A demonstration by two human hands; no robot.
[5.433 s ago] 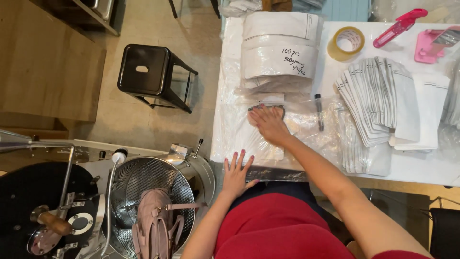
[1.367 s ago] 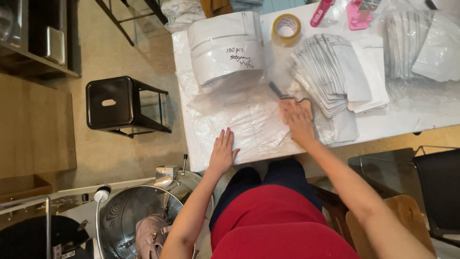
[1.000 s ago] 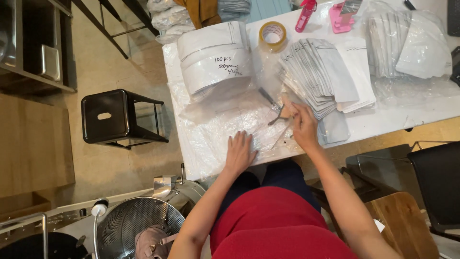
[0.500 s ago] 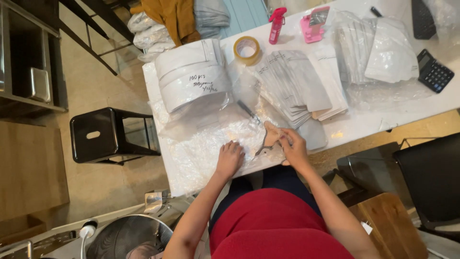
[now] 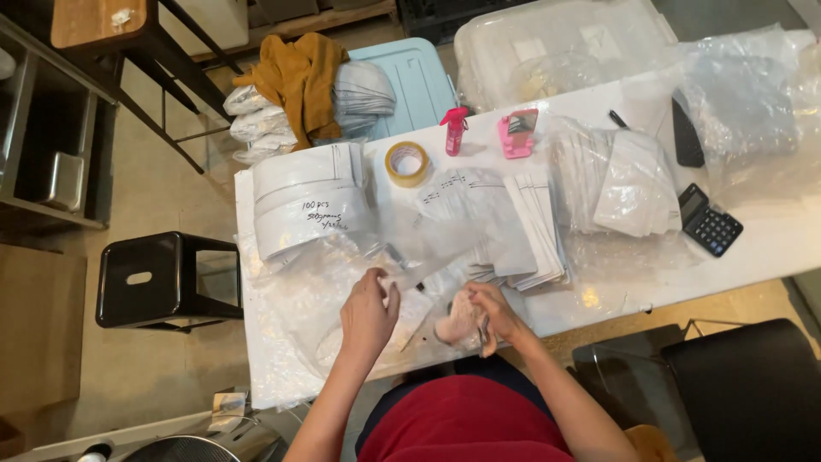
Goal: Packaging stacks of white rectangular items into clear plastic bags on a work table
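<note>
My left hand (image 5: 369,310) pinches the edge of a thin clear plastic bag (image 5: 410,275) held up over the front of the white table (image 5: 770,248). My right hand (image 5: 489,315) is closed on a crumpled, pale bunch of the same plastic near the table's front edge. The two hands are a short gap apart. Just beyond them lies a fanned stack of flat white pouches (image 5: 522,231). To the left sits a banded bundle of white pouches (image 5: 308,205) with handwriting on it. Loose clear plastic sheeting (image 5: 282,342) lies under my left hand.
A tape roll (image 5: 407,162), a pink spray bottle (image 5: 454,128) and a pink holder (image 5: 517,133) stand at the table's back. More bagged pouches (image 5: 620,180) and a calculator (image 5: 710,220) lie right. A black stool (image 5: 162,278) stands left, a black chair (image 5: 744,385) right.
My right hand has drawn back from the fanned pouches to the front edge and closed on plastic. My left hand has lifted off the table and now pinches the bag. The view has swung right.
</note>
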